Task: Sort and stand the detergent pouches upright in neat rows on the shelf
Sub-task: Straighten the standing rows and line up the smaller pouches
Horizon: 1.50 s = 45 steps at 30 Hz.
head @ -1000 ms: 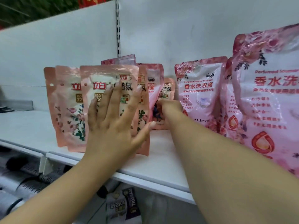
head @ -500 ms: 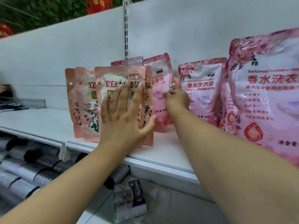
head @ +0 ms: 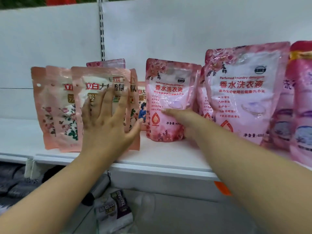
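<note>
Several salmon-pink flowered pouches [head: 55,107] stand overlapping at the left of the white shelf [head: 160,154]. My left hand [head: 108,122] presses flat, fingers spread, against the front salmon pouch [head: 101,78]. Just right of them stands a pink perfumed-detergent pouch [head: 167,88]. My right hand [head: 184,122] grips its lower right side, thumb across the front. A larger pink pouch [head: 244,92] of the same design stands further right. Another pink pouch top [head: 108,63] shows behind the salmon row. A small pouch with a blue figure [head: 142,105] peeks between the two groups.
More pink packs [head: 302,98] crowd the far right edge. A slotted upright rail [head: 101,31] runs up the white back panel. Below the shelf lie dark rolled items [head: 15,181] and a purple-and-white pack [head: 114,210]. An orange tag [head: 222,188] is stuck on the shelf front.
My right hand has drawn the pink pouch out from behind the salmon pouches and moved it right and forward onto the shelf. My left hand stays pressed on the front salmon pouch.
</note>
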{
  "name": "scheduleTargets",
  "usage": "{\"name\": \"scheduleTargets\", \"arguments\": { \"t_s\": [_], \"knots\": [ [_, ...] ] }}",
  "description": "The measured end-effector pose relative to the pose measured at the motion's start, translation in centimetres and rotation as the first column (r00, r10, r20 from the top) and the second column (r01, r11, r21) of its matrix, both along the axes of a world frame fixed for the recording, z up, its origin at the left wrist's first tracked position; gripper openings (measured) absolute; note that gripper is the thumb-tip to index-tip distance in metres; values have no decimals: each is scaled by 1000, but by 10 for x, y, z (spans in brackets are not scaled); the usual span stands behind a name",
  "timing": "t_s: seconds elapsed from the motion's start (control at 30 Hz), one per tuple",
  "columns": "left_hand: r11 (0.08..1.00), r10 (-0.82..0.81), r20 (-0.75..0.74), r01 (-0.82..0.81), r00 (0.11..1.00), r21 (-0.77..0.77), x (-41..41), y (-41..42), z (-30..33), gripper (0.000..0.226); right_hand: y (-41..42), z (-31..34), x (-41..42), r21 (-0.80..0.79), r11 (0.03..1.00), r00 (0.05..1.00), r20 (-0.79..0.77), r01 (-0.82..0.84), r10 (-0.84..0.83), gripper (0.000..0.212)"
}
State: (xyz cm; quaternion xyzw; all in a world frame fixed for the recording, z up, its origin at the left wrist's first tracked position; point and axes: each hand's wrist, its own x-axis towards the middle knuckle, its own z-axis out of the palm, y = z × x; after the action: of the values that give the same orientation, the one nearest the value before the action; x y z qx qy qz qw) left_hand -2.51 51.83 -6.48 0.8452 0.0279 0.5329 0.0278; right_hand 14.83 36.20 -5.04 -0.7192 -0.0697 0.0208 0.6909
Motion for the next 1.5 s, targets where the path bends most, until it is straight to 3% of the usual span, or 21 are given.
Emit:
{"name": "scheduleTargets", "arguments": {
  "t_s": [0.03,0.17,0.37,0.5,0.53,0.6,0.63,0.7,0.8,0.87,0.93,0.97,1.03,1.1,1.17,1.27,1.33,1.4,1.5],
  "knots": [
    [1000,-6,3,6,1000,-5,0,0,0,77,-2,1,-6,-29,1000,1000,-3,-13,12,144],
    [1000,-27,39,26,999,8,7,5,-3,79,-4,21,-71,-11,999,998,33,52,-52,62],
    [998,-54,113,51,992,33,10,5,-3,74,-12,22,-73,17,996,996,10,85,-85,34],
    [997,-79,133,74,988,38,11,6,-5,72,-12,20,-73,64,993,994,22,102,-103,45],
    [996,-83,130,79,988,38,12,6,-5,71,-10,20,-75,66,990,992,18,121,-123,63],
    [993,-114,107,111,988,29,10,8,-5,69,-9,13,-62,22,986,986,37,163,-164,122],
    [988,-157,99,156,983,12,8,9,-4,67,-7,14,-66,-15,983,983,39,181,-180,137],
    [950,-298,105,305,949,-60,1,11,-1,60,1,16,-88,-70,963,963,84,261,-255,120],
    [842,-482,166,507,860,-184,-18,23,3,56,10,23,-127,-117,914,875,359,389,-326,91],
    [824,-477,269,532,837,-194,-31,44,10,55,22,33,-159,-28,970,865,460,242,-202,88],
    [842,-367,401,483,839,-240,-42,73,21,64,40,37,-179,11,999,909,416,-41,33,97],
    [819,-316,430,472,846,-327,-45,88,28,75,49,37,-182,-6,993,913,393,-120,113,104],
    [693,-265,340,424,902,-583,-38,118,38,100,70,37,-178,-57,986,915,366,-159,169,120],
    [459,-376,210,378,903,-804,-23,130,42,118,89,34,-168,-70,990,929,341,-125,141,128],
    [230,-548,259,441,795,-867,-13,128,41,108,100,34,-157,-15,992,939,321,-129,127,118],
    [238,-793,151,527,591,-816,-15,117,27,85,117,37,-147,-7,990,952,273,-141,137,91],
    [202,-845,156,575,512,-793,-15,116,23,75,128,38,-143,-66,988,946,286,-139,152,88],
    [128,-835,231,584,499,-801,-13,117,22,70,137,40,-143,-116,982,938,297,-152,180,82],
    [61,-761,316,548,566,-834,-14,122,22,61,151,41,-144,-190,959,927,273,-211,258,75]
  ]
}}
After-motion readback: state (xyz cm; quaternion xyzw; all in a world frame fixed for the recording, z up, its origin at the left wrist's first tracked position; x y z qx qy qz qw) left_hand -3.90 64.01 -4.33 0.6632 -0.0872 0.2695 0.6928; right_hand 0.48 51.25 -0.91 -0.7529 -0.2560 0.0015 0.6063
